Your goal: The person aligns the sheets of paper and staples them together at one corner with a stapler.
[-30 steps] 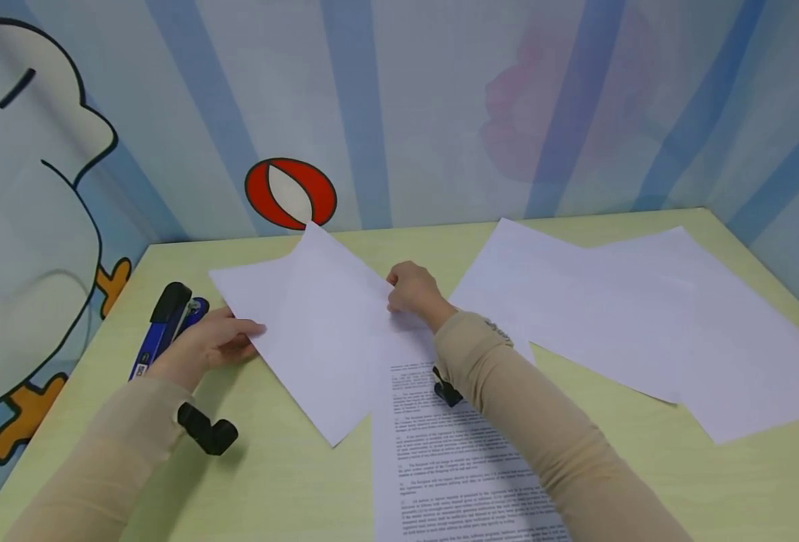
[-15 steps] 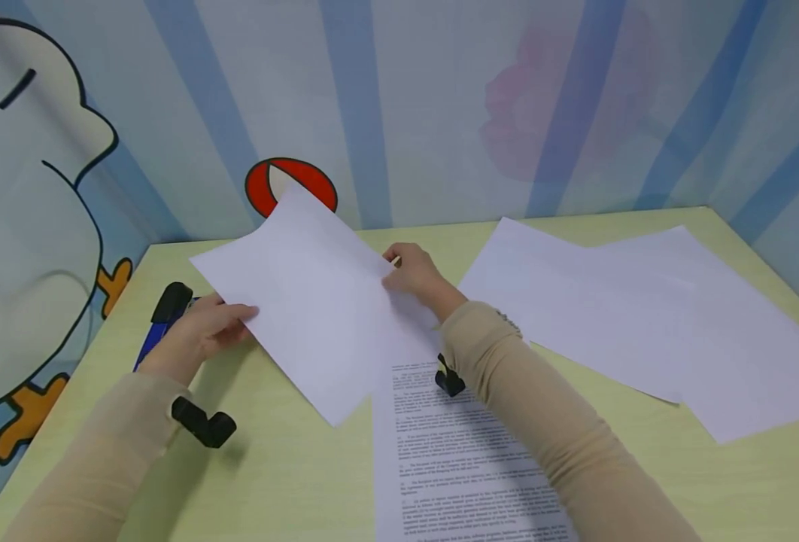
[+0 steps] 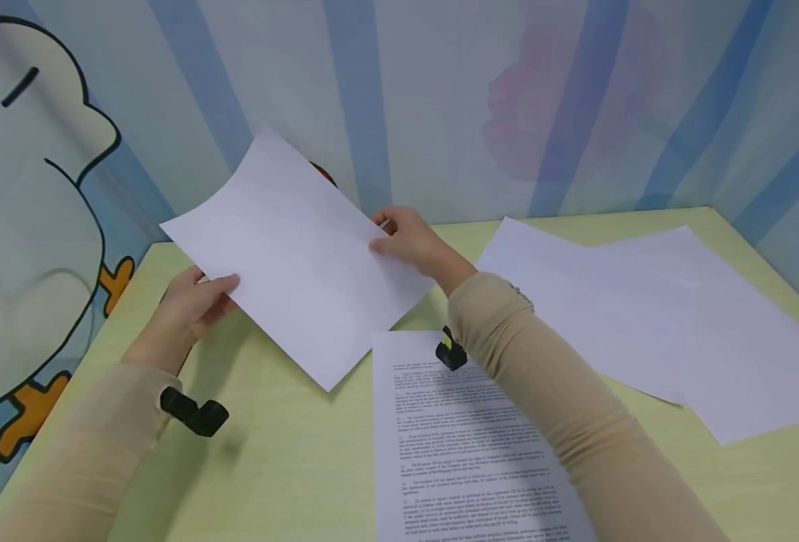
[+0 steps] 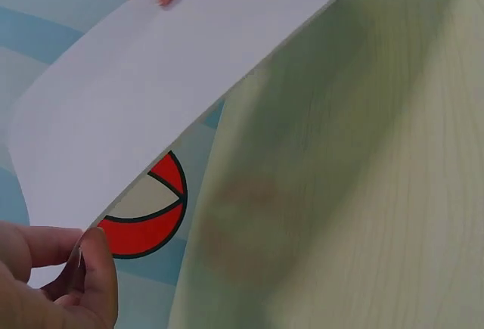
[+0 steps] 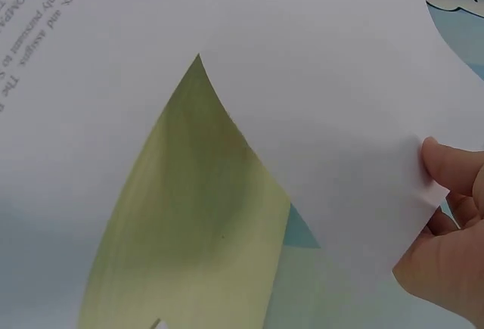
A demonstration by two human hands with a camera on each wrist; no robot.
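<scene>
My left hand (image 3: 186,305) pinches the left edge of a white sheet of paper (image 3: 284,248) between thumb and fingers. On its opposite edge, my right hand (image 3: 409,242) pinches the same paper, thumb on the face toward me. The paper is raised, tilted and slightly bowed; its visible face is blank. Whether it is one sheet or several I cannot tell. Below it, a printed page (image 3: 467,452) lies text up on the table, partly covered by the right forearm. In the left wrist view, fingers of the left hand (image 4: 64,276) curl at the paper's edge.
Two overlapping blank sheets (image 3: 596,316) lie on the table (image 3: 277,459) to the right. A wall with painted cartoon figures (image 3: 433,113) stands along the table's back edge. Small black devices (image 3: 196,414) are strapped to the wrists.
Both hands have lifted the paper up and to the left, off the printed page, whose top edge now shows. The blue stapler on the left has gone out of sight behind the left hand.
</scene>
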